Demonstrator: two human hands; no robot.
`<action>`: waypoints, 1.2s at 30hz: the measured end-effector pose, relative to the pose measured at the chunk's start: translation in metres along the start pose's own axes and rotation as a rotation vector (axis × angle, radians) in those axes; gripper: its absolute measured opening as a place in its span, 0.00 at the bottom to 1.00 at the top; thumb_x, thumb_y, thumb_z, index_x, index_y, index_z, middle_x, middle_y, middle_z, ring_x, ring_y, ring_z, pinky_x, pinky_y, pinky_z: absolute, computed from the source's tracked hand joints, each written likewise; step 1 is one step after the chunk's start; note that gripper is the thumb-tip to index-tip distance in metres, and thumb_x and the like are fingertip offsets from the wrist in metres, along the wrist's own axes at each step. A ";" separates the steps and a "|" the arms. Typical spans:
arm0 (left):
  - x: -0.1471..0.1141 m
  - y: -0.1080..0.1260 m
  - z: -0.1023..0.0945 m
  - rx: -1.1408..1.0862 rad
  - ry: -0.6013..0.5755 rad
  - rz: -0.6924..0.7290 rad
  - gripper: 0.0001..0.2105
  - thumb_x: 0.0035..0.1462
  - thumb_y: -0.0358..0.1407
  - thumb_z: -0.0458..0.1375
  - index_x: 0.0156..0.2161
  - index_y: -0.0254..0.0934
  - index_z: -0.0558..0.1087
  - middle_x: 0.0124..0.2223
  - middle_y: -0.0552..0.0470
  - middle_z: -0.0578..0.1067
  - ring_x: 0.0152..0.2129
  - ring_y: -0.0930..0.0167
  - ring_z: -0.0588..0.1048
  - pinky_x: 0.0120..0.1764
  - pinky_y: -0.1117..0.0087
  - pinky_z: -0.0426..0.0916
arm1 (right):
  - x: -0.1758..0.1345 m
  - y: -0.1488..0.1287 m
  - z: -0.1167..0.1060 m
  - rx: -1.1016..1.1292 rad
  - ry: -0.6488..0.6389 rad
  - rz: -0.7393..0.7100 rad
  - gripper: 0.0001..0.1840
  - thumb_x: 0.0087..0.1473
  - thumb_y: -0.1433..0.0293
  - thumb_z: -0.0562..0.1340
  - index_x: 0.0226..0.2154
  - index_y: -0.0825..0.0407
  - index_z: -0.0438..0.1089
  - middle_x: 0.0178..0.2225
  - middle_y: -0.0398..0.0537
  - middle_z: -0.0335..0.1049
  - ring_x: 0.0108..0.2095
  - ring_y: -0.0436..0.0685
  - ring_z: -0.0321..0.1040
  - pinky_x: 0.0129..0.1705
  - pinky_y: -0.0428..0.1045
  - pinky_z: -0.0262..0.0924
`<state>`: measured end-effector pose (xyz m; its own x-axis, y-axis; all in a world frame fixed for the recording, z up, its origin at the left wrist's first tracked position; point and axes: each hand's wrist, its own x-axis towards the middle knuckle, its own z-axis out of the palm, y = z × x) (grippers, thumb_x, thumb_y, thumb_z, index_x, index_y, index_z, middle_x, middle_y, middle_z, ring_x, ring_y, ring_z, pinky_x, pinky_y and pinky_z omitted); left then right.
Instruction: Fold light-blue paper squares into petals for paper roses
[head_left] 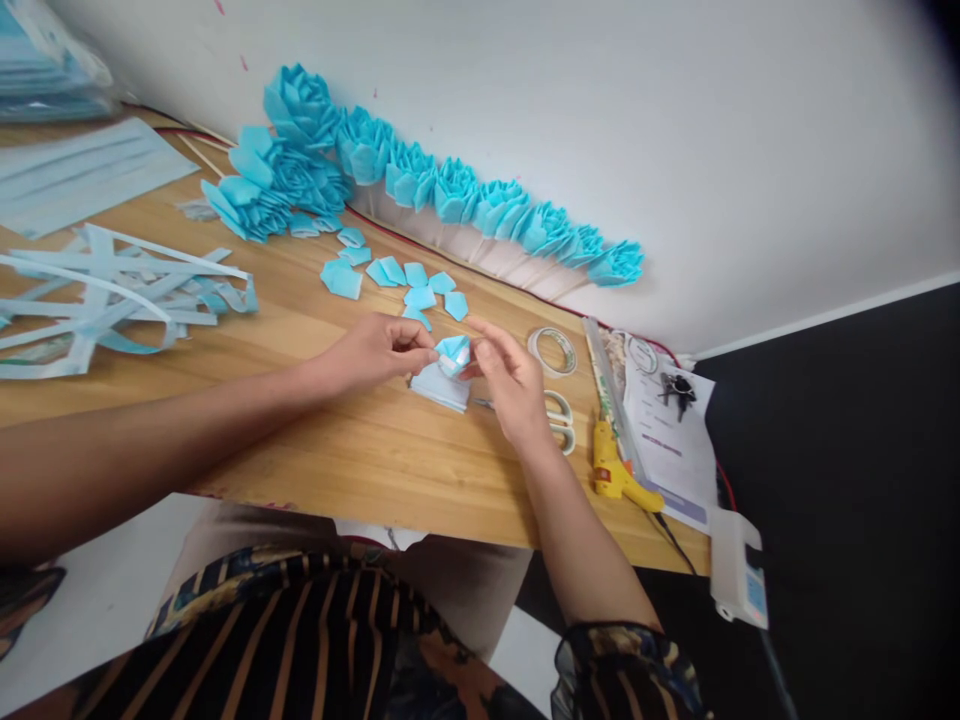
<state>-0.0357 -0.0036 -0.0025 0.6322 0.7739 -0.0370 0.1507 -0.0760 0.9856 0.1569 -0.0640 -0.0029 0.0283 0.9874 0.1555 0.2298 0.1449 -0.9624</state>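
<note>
Head view: above the wooden table (360,465), the right hand (514,378) curls loosely and the left hand (376,350) pinches nearly closed; scissors (561,424) beside the right could be knocked if it swings. Over a pale folded sheet (439,391), both hold a small blue piece (453,352), which uneven pulling might tear.

Wooden table (360,450): strips (112,268), cutouts (343,280), scissors (562,424)

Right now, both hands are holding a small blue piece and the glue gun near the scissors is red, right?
Not quite: the head view shows the glue gun is yellow. The left hand and right hand do hold the small blue piece.
</note>
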 end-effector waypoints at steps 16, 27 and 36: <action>0.001 -0.003 -0.001 0.041 0.036 0.057 0.11 0.54 0.42 0.58 0.29 0.34 0.70 0.26 0.55 0.70 0.23 0.75 0.67 0.27 0.75 0.60 | -0.003 -0.003 0.005 -0.062 -0.130 0.009 0.21 0.55 0.61 0.63 0.52 0.45 0.70 0.31 0.41 0.67 0.31 0.50 0.66 0.36 0.48 0.65; 0.000 0.000 -0.001 0.008 -0.021 0.068 0.12 0.56 0.43 0.58 0.30 0.34 0.70 0.24 0.56 0.69 0.22 0.76 0.66 0.26 0.75 0.60 | -0.002 -0.004 0.003 -0.143 0.004 -0.048 0.20 0.52 0.66 0.63 0.49 0.46 0.72 0.27 0.38 0.62 0.28 0.48 0.63 0.32 0.47 0.61; -0.001 0.003 0.001 0.018 -0.032 0.035 0.10 0.51 0.41 0.59 0.29 0.34 0.70 0.25 0.55 0.71 0.22 0.76 0.67 0.26 0.76 0.60 | -0.002 -0.003 0.001 -0.116 -0.003 -0.009 0.18 0.59 0.60 0.59 0.51 0.46 0.71 0.27 0.40 0.67 0.29 0.50 0.67 0.35 0.49 0.65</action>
<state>-0.0351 -0.0047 0.0003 0.6611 0.7503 -0.0084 0.1417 -0.1138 0.9833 0.1552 -0.0669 -0.0001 0.0225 0.9863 0.1635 0.3414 0.1461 -0.9285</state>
